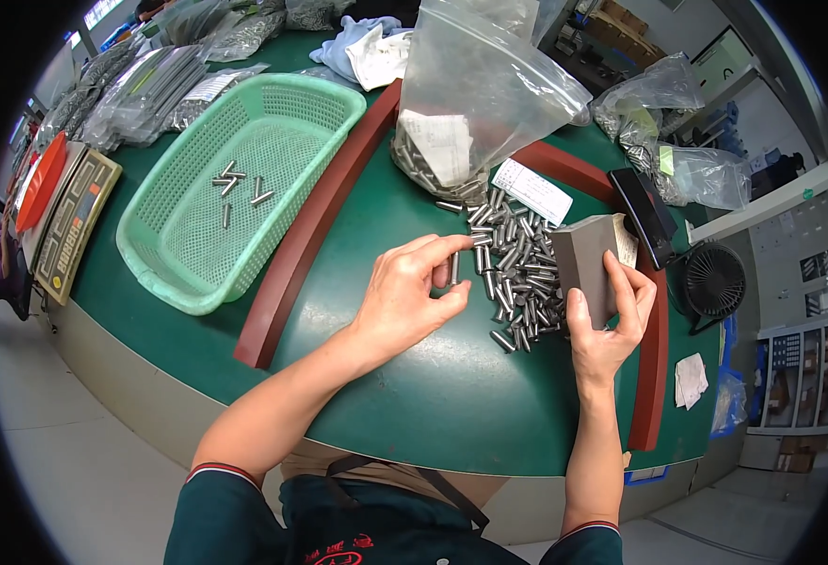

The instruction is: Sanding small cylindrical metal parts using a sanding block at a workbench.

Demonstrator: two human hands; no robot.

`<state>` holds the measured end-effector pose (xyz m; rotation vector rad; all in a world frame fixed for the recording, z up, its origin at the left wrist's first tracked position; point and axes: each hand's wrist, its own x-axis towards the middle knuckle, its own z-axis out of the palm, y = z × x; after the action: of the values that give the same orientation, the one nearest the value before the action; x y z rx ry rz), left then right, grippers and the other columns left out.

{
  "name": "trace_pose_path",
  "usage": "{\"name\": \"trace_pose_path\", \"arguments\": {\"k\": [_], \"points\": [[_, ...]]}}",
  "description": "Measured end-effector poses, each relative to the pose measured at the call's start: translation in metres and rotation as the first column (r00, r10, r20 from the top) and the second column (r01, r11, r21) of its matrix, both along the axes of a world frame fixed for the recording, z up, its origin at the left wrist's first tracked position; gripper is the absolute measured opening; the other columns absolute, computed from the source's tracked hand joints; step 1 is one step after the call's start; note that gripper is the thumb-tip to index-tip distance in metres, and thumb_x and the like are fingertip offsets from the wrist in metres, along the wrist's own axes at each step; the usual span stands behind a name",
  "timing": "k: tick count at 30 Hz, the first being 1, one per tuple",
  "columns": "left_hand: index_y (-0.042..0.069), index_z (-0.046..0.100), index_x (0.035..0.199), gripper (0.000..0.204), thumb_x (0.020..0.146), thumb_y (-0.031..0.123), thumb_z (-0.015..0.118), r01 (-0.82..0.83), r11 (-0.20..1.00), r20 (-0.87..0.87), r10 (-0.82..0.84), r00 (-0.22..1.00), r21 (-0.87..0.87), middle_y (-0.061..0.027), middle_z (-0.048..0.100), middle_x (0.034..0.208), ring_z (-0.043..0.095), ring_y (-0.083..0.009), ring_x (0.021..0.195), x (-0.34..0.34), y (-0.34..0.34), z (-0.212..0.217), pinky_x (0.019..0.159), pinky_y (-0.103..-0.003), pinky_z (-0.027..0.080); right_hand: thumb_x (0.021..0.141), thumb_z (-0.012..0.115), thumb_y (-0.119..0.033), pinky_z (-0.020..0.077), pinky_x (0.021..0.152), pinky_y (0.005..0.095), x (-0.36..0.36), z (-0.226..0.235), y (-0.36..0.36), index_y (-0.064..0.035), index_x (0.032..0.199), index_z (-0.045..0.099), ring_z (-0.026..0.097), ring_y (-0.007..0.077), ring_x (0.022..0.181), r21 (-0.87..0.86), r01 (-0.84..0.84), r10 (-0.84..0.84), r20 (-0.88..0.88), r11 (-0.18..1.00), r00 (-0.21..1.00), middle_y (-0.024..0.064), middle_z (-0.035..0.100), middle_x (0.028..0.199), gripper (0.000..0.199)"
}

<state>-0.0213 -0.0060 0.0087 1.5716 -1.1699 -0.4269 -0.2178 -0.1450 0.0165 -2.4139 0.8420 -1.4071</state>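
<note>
L hand has a narrow pinch grip on one steel pin, thumb + forefinger, pin upright at the edge of the pin pile on the green desk. R hand is wrapped around a grey block, held on edge just beside the pile; can't tell what its far face looks like.

Risks imo:
- pin is smooth and round and only the tips hold it, so it could slip and roll off across the desk; the red rail only blocks one side.
- pile is loose, so a knuckle brushing it could scatter pins toward the front edge.
- block sits close over the pile, so a tilt could knock pins.
- open plastic bag of pins leans right behind the pile and could slump and dump more in.
- green basket, with a few pins in it, is well apart to the left past the rail, so a pin could drop on the way over.
</note>
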Motion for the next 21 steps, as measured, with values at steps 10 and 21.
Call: {"name": "trace_pose_path", "arguments": {"k": [10,21], "points": [[0.001,0.067,0.112,0.037,0.076,0.002,0.071,-0.016,1.000,-0.055,0.018,0.998,0.026,0.0022,0.046,0.070,0.038,-0.0048,0.059,0.0004,0.0001,0.0016,0.053,-0.023,0.035,0.063,0.078,-0.014,0.0468,0.078,0.0358,-0.0007,0.0001,-0.0005,-0.0036,0.116,0.069,0.053,0.0242,0.092,-0.004,-0.001,0.001,0.003,1.000,1.000,0.0117,0.050,0.104,0.055],[0.001,0.064,0.117,0.036,0.082,0.003,0.072,0.098,0.994,-0.293,-0.081,0.953,0.043,0.0023,0.052,0.073,0.048,-0.0031,0.061,0.0015,-0.0002,-0.0046,0.061,-0.021,0.042,0.062,0.079,-0.015,0.0456,0.080,0.0363,-0.0005,0.0000,-0.0003,-0.0041,0.115,0.069,0.052,0.0243,0.093,-0.005,0.001,0.000,0.008,1.000,1.000,0.0109,0.051,0.104,0.055]]}}
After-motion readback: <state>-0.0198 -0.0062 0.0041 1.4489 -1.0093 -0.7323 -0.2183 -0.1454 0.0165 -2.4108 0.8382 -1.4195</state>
